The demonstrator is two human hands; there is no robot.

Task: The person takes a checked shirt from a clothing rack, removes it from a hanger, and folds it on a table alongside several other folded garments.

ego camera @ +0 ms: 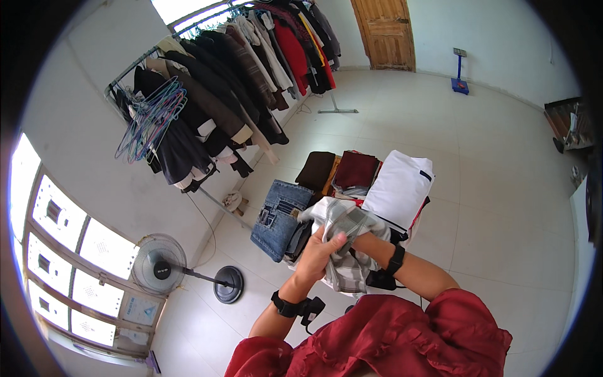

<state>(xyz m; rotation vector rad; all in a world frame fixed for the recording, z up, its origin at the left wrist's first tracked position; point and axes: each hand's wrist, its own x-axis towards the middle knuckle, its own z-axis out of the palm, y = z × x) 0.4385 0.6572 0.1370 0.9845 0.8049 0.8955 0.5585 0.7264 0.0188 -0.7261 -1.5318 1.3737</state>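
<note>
A white and grey plaid garment point(351, 273) hangs bunched between my hands, over a surface piled with folded clothes. My left hand point(316, 257) grips its cloth, with the thumb on top. My right hand point(363, 241) reaches into the same garment. Cloth covers its fingers, so their hold cannot be seen. Folded blue jeans point(281, 214) lie on the left of the pile. Beyond the hands are a dark brown folded garment point(315, 167) and a maroon one point(356, 169). A folded white garment point(398, 188) with a dark tag lies at the right.
A clothes rack point(141, 59) full of garments stands along the left wall, with a bunch of plastic hangers point(155, 120) at its near end. A pedestal fan point(162, 270) is at the left. A blue platform scale point(460, 85) stands by the far wall, near a wooden door point(385, 35).
</note>
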